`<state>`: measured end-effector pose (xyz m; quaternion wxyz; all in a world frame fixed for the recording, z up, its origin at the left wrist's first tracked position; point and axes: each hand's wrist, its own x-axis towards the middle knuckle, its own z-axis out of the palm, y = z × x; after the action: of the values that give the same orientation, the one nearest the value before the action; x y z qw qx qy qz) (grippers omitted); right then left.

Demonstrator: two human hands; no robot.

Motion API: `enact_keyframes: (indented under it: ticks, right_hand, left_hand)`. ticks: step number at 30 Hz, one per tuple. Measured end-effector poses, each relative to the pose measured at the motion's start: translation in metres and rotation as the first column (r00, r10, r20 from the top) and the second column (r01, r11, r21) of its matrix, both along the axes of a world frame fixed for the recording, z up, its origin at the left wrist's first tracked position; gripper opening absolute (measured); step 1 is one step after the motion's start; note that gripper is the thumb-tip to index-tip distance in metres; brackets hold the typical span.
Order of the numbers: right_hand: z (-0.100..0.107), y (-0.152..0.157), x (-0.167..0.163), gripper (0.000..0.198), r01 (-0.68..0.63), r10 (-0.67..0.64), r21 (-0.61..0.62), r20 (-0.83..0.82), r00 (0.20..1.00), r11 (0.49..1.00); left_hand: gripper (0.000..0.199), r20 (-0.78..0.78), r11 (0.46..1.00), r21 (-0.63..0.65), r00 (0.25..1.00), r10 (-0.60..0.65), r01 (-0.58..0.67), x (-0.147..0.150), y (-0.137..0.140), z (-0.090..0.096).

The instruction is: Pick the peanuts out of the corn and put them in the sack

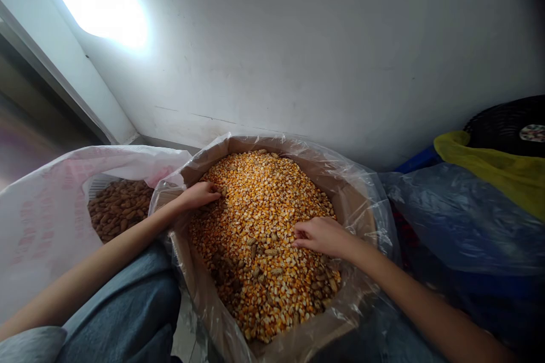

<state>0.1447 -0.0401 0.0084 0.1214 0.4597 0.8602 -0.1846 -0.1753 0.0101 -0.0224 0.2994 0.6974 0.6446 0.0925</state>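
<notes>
Yellow corn kernels (272, 198) fill a large plastic-lined bag (355, 204) in front of me. Unshelled peanuts (271, 251) lie scattered over the corn, with more clustered at the bag's near and right sides. My left hand (201, 195) is at the bag's left edge, fingers closed low over the kernels; whatever they pinch is hidden. Over the right half of the heap is my right hand (320, 236), its fingers curled inward. I cannot make out what is inside them.
A white sack (46, 215) of brown unshelled peanuts (121, 207) stands at left. On the right are a clear plastic bag (468, 221), yellow cloth-like material (502, 167) and a black round object (506, 122). A pale wall (298, 51) rises behind; a bright lamp (100, 11) shines upper left.
</notes>
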Motion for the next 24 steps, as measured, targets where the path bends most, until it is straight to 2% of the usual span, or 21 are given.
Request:
enact_keyframes:
  ticks: [2, 4, 6, 8, 9, 11, 13, 14, 15, 17, 19, 21, 22, 24]
  right_hand:
    - [0.0, -0.008, -0.012, 0.021, -0.111, 0.112, 0.053, -0.024, 0.993, 0.992]
    - [-0.003, -0.017, -0.027, 0.023, -0.224, 0.224, 0.094, 0.011, 0.975, 0.97]
    - [-0.009, -0.025, -0.04, 0.022, -0.304, 0.3, 0.101, 0.053, 0.952, 0.947]
    - [-0.015, -0.03, -0.047, 0.018, -0.33, 0.326, 0.092, 0.058, 0.944, 0.94]
    - [-0.017, -0.031, -0.048, 0.016, -0.314, 0.312, 0.089, 0.036, 0.949, 0.945]
    - [-0.018, -0.029, -0.047, 0.015, -0.204, 0.208, 0.053, -0.082, 0.975, 0.977]
    - [-0.015, -0.024, -0.043, 0.018, -0.044, 0.004, -0.131, -0.287, 0.958, 0.99]
    - [-0.013, -0.021, -0.041, 0.02, 0.014, -0.132, -0.289, -0.39, 0.911, 0.957]
    - [-0.01, -0.018, -0.038, 0.022, 0.042, -0.285, -0.463, -0.47, 0.835, 0.886]
    - [-0.005, -0.014, -0.034, 0.024, 0.003, -0.583, -0.738, -0.53, 0.615, 0.674]
    - [-0.001, -0.011, -0.032, 0.023, -0.075, -0.784, -0.864, -0.485, 0.387, 0.498]
    - [0.003, -0.01, -0.031, 0.022, -0.14, -0.871, -0.904, -0.427, 0.244, 0.404]
    - [0.004, -0.009, -0.03, 0.02, -0.165, -0.887, -0.91, -0.409, 0.214, 0.38]
    - [0.008, -0.009, -0.03, 0.016, -0.206, -0.894, -0.91, -0.4, 0.203, 0.361]
  left_hand:
    - [0.021, 0.302, 0.987, -0.124, 0.944, 0.134, -0.101, 0.0, -0.001, 0.004]
    - [0.025, 0.506, 0.948, -0.295, 0.822, 0.264, -0.122, 0.0, -0.002, 0.007]
    - [0.027, 0.626, 0.893, -0.448, 0.696, 0.351, -0.048, -0.001, -0.002, 0.01]
    - [0.026, 0.703, 0.833, -0.55, 0.572, 0.423, 0.06, 0.0, -0.003, 0.012]
    - [0.026, 0.722, 0.807, -0.582, 0.523, 0.453, 0.104, 0.0, -0.004, 0.013]
    - [0.024, 0.733, 0.787, -0.6, 0.492, 0.469, 0.143, 0.003, -0.005, 0.015]
    - [0.022, 0.744, 0.802, -0.58, 0.495, 0.449, 0.145, 0.006, -0.008, 0.016]
    - [0.022, 0.752, 0.82, -0.556, 0.501, 0.428, 0.135, 0.008, -0.009, 0.016]
    - [0.023, 0.757, 0.844, -0.525, 0.515, 0.401, 0.114, 0.009, -0.011, 0.016]
    - [0.027, 0.738, 0.902, -0.431, 0.59, 0.327, 0.039, 0.011, -0.013, 0.016]
    - [0.032, 0.659, 0.966, -0.256, 0.725, 0.201, -0.034, 0.012, -0.013, 0.016]
    - [0.033, 0.506, 0.999, -0.022, 0.862, 0.04, -0.034, 0.013, -0.012, 0.017]
    - [0.033, 0.412, 0.996, 0.085, 0.911, -0.032, -0.003, 0.013, -0.012, 0.018]
    - [0.033, 0.226, 0.97, 0.235, 0.966, -0.124, 0.069, 0.014, -0.012, 0.02]
